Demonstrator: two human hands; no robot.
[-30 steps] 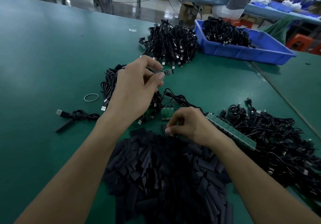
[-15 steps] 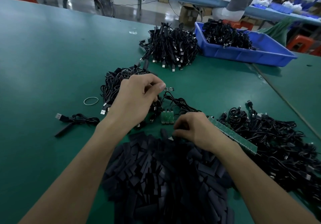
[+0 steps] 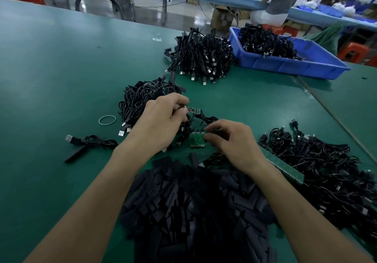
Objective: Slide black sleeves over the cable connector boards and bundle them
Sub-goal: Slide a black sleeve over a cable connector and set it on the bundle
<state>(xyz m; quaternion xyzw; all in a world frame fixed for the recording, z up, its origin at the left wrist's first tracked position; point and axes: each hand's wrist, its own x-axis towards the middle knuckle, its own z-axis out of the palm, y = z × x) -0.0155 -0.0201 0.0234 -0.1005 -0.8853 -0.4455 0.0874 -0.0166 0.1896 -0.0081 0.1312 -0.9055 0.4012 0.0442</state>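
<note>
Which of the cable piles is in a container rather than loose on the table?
The far-right pile, inside the blue bin; the other piles lie directly on the green table.

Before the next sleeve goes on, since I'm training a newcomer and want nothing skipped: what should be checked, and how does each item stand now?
1. Is the connector board held firm? Ok: the left hand pinches it, its far end sticking out.
2. Is that board bare? Ok: green shows, no sleeve on it.
3. Is a sleeve in the right hand? Cannot tell: its curled fingers hide what they hold.
4. Is the sleeve pile within reach? Ok: it lies just before both hands.
5. Is the rubber band ready for bundling? Ok: it lies on the table, left of the left hand.
</note>
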